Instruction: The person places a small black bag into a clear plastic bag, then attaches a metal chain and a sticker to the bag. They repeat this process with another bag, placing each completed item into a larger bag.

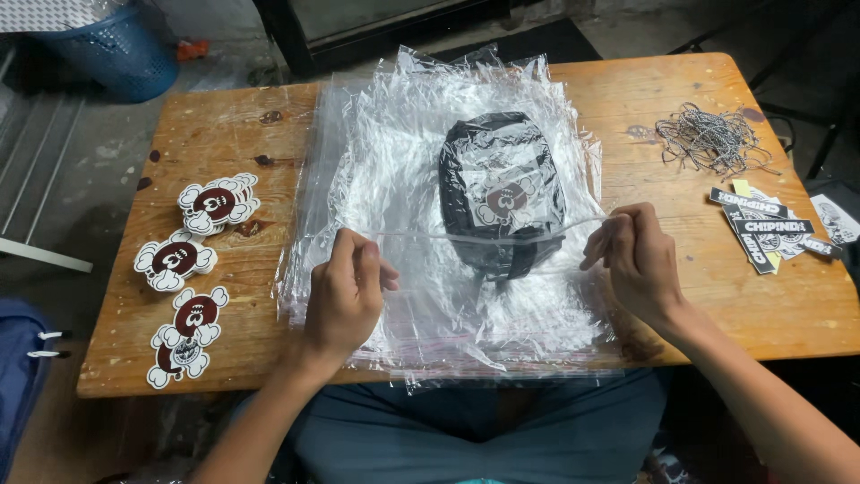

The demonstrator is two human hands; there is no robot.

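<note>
A clear zip bag [421,179] lies on top of a stack of clear plastic bags in the middle of the wooden table [681,99]. Inside it sits a folded black garment [497,157] with a round brown-and-white sticker [506,202] on top. My left hand [345,291] pinches the left end of the bag's zip strip. My right hand [636,260] pinches the right end, and the strip stretches taut between them over the garment's near edge.
Stacks of brown-and-white die-cut stickers [193,269] lie on the table's left. A tangle of grey strings [712,134] and black-and-white tags [766,229] sit at the right. A blue basket [121,45] stands on the floor at the far left.
</note>
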